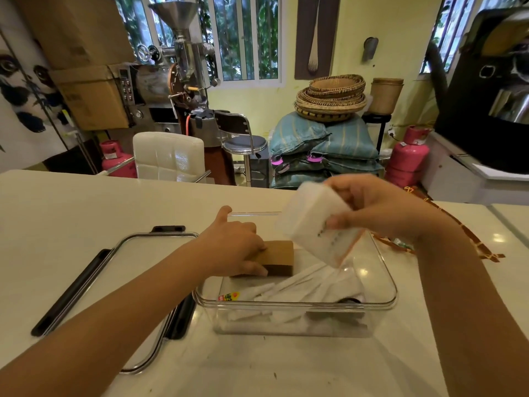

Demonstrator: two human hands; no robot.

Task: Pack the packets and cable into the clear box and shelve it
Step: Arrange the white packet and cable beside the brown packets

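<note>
A clear box (pixel 383 299) stands open on the white counter, with several white packets (pixel 303 285) lying inside it. My left hand (pixel 232 247) grips a brown packet (pixel 279 257) at the box's far left, inside the rim. My right hand (pixel 383 207) holds a stack of white packets (pixel 312 222) tilted above the box's far right side. Something dark (pixel 349 301) lies under the white packets near the front right; I cannot tell whether it is the cable.
The box's clear lid (pixel 137 253) with black latches lies on the counter to the left. An orange patterned cloth (pixel 469 239) lies right of the box. Behind the counter are a white chair (pixel 169 156), a stool, stacked sacks and pink gas cylinders.
</note>
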